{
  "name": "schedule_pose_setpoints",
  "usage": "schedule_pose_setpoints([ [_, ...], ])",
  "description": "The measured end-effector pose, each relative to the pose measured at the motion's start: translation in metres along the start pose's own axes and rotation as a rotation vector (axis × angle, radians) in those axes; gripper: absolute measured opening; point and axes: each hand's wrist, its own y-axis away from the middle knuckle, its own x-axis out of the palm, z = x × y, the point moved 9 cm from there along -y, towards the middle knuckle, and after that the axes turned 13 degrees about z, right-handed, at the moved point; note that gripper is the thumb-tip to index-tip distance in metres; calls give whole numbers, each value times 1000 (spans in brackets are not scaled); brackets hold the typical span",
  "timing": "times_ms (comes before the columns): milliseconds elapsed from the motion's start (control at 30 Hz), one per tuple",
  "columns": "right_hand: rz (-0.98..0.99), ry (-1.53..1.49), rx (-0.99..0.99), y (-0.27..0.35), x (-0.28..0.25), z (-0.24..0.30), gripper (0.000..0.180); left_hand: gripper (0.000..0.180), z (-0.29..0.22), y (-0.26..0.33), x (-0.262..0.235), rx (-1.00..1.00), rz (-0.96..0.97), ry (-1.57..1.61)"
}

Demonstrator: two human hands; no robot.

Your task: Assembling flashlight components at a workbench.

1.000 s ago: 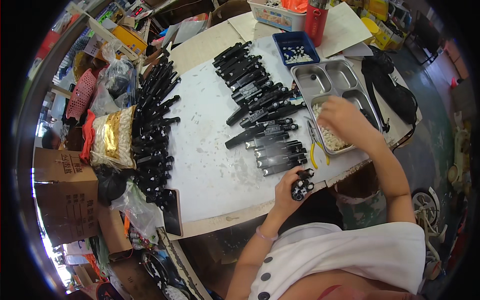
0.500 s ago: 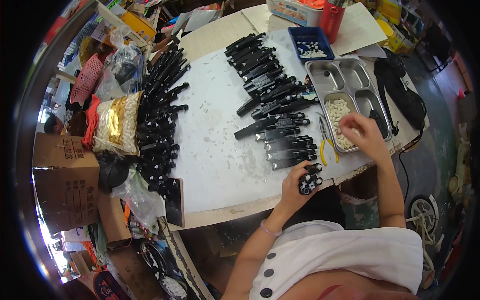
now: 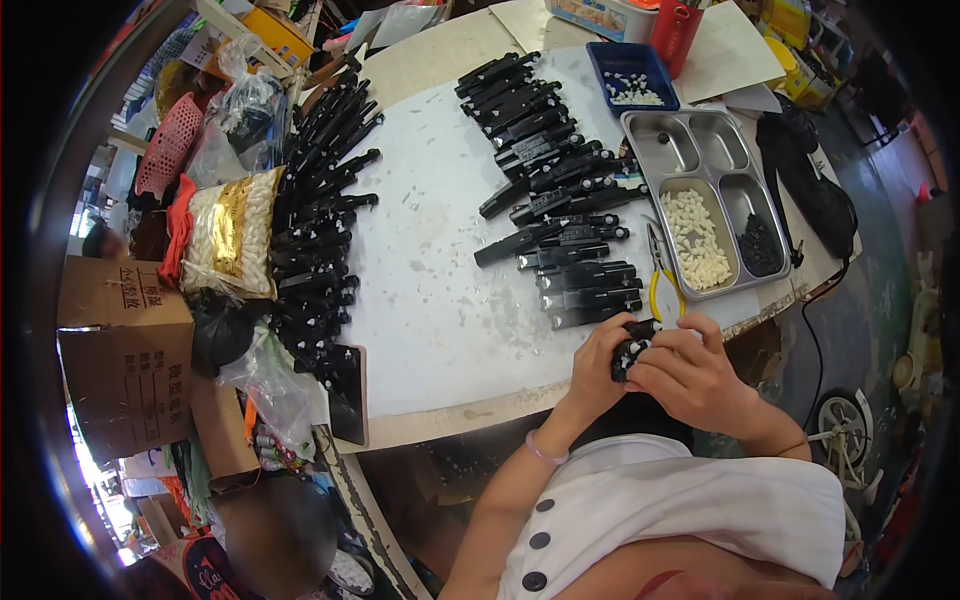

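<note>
My left hand (image 3: pixel 598 368) is closed around a few black plastic parts (image 3: pixel 630 352) near the front edge of the table. Small white bits show at the ends of these parts. My right hand (image 3: pixel 695 372) meets them from the right, its fingers bent and pinched against the parts. Whatever lies between those fingertips is hidden. Just beyond both hands are yellow-handled pliers (image 3: pixel 664 285). A steel compartment tray (image 3: pixel 690 180) holds small white pieces (image 3: pixel 695 238) and small black pieces (image 3: pixel 760 245) in separate compartments.
Long black parts lie in a row (image 3: pixel 560 190) mid-table and in a heap (image 3: pixel 318 240) at left. A phone (image 3: pixel 349 395) rests at the left front corner. At the back stand a blue bin (image 3: pixel 632 75) and a red bottle (image 3: pixel 676 35). A bag of white pieces (image 3: pixel 230 235) sits left.
My right hand has moved from over the white pieces in the tray down to the black parts in my left hand. The view has shifted slightly.
</note>
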Motion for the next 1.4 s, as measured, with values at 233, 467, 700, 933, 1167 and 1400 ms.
schedule_pose_setpoints([
  [233, 103, 20, -73, -7, 5, -1, 16, 48, -7, -4, -2, 21, -5, 2],
  [467, 142, -18, -209, -7, 2, 1, 18, 57, -3, -2, 0, 1, 1, -14],
  [700, 152, -223, -343, -13, 7, -15, 14, 56, -5, -4, -1, -2, -12, -37],
  [933, 262, 180, -386, -18, -2, 17, 10, 56, -6, -2, -5, 16, -25, -63],
  [1167, 519, 592, -367, -34, 10, 42, 14, 43, 4, 2, 7, -103, 76, -116],
  [1400, 474, 559, -337, -40, 15, 39, 14, 40, 16, 7, 12, -142, 47, -152],
])
